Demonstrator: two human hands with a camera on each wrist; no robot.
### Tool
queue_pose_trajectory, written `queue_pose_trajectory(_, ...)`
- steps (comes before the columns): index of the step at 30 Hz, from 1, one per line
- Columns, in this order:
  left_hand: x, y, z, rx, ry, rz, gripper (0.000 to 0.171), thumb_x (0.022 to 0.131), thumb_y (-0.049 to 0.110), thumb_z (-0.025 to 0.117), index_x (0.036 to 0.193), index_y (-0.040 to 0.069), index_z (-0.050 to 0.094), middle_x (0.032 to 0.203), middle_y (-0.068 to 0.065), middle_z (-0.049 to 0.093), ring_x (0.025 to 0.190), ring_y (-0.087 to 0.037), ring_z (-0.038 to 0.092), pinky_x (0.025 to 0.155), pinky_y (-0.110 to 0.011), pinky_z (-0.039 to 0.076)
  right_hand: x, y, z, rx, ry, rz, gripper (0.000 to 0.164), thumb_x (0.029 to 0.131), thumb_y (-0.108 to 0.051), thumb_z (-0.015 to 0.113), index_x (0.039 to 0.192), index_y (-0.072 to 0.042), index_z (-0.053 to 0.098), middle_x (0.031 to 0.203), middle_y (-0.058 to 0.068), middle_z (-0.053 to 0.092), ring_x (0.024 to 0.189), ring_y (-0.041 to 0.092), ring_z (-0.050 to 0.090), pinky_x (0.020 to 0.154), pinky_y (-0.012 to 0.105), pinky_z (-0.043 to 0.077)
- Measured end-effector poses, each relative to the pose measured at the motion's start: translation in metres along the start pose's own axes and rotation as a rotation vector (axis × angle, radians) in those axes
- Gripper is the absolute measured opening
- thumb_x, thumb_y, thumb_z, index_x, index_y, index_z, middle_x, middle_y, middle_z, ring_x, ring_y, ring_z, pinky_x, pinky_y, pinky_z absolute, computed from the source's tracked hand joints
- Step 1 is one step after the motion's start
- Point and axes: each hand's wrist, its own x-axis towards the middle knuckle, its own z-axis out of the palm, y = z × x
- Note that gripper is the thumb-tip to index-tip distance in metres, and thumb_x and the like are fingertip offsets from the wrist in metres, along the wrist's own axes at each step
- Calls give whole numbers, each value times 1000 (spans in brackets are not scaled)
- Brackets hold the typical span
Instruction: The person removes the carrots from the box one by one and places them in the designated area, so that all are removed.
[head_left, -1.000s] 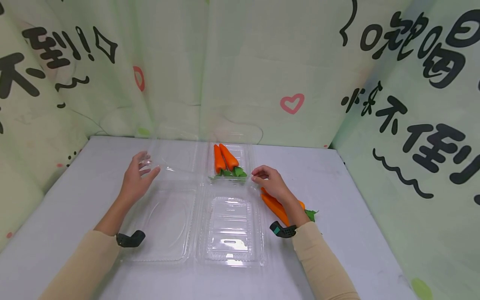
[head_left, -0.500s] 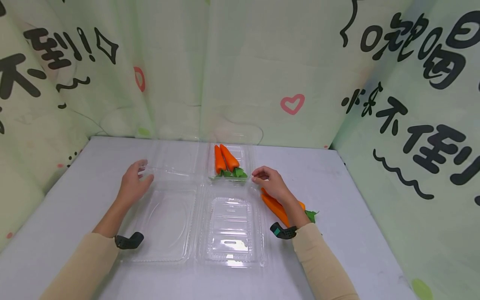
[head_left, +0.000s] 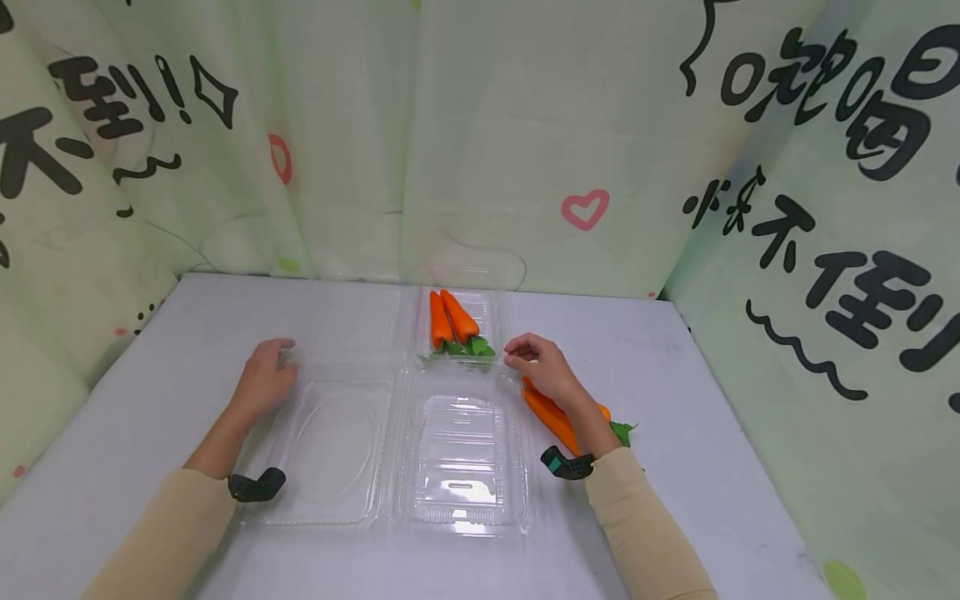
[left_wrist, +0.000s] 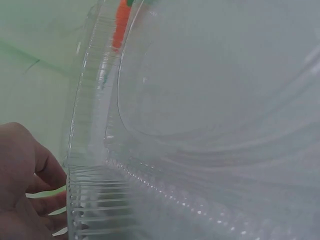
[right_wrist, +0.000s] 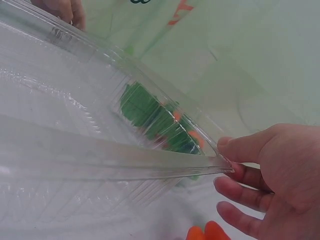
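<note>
A clear plastic clamshell container (head_left: 461, 458) lies unfolded on the table in the head view, its shallow left half beside the ribbed right half. My left hand (head_left: 262, 375) is at its far left corner, fingers bent over the ribbed rim in the left wrist view. At the far right corner, my right hand (right_wrist: 285, 180) pinches the rim between thumb and forefinger. Just behind, two carrots (head_left: 453, 321) with green leaves lie in a smaller-looking clear tray (head_left: 495, 312). More carrots (head_left: 551, 412) lie on the table, partly hidden beneath my right wrist.
A white table (head_left: 720, 500) carries everything. Pale green curtains (head_left: 480, 150) with black lettering and a red heart stand behind it and along both sides. The clear plastic shows mainly by its edges and glints.
My left hand has come down toward me and slightly left, fingers closing at the corner. The faint clear plastic sheet behind it shows less. My right hand has stayed in place.
</note>
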Motion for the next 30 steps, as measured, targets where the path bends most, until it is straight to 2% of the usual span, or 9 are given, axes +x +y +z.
queue_pose_trajectory(4, -1, -1, 0, 2, -14, -7, 49, 95, 8, 36, 139, -12, 35, 143, -36, 31, 130, -50, 35, 108, -61, 30, 0, 0, 0, 1, 0, -2, 20, 95, -20, 62, 113, -11, 60, 109, 9, 63, 98, 23, 56, 86, 27, 49)
queue_pose_trajectory(8, -2, 0, -2, -15, 4, 8, 49, 95, 8, 37, 140, -11, 34, 142, -36, 33, 129, -50, 36, 106, -62, 31, -1, -1, 0, 2, 2, -6, 20, 95, -20, 62, 113, -10, 60, 109, 9, 63, 98, 23, 56, 85, 26, 49)
queue_pose_trajectory(14, -4, 6, -6, -44, 72, 82, 47, 95, 6, 44, 139, -9, 38, 138, -35, 38, 126, -50, 39, 104, -61, 32, -1, -2, 0, 9, 4, 27, 21, 95, -23, 62, 112, -12, 61, 112, 8, 62, 100, 24, 55, 82, 26, 50)
queue_pose_trajectory(20, -3, 11, -5, -65, 126, 137, 44, 96, 9, 48, 137, -7, 42, 138, -32, 41, 126, -47, 40, 104, -60, 32, -2, -4, 0, -9, 13, 78, 23, 94, -28, 62, 113, -16, 61, 121, 8, 59, 106, 25, 56, 87, 31, 52)
queue_pose_trajectory(25, -1, 14, 1, -88, 154, 200, 42, 95, 8, 51, 135, -6, 46, 136, -30, 44, 125, -45, 43, 103, -59, 34, -2, -4, -2, -23, 33, 99, 23, 94, -30, 63, 112, -17, 61, 127, 7, 56, 110, 26, 56, 91, 34, 52)
queue_pose_trajectory(30, 1, 18, 6, -106, 152, 238, 41, 96, 9, 52, 134, -4, 47, 136, -27, 47, 126, -43, 44, 104, -58, 35, -2, -7, -6, -12, 51, 92, 23, 95, -29, 61, 114, -16, 61, 128, 7, 56, 115, 27, 53, 93, 37, 52)
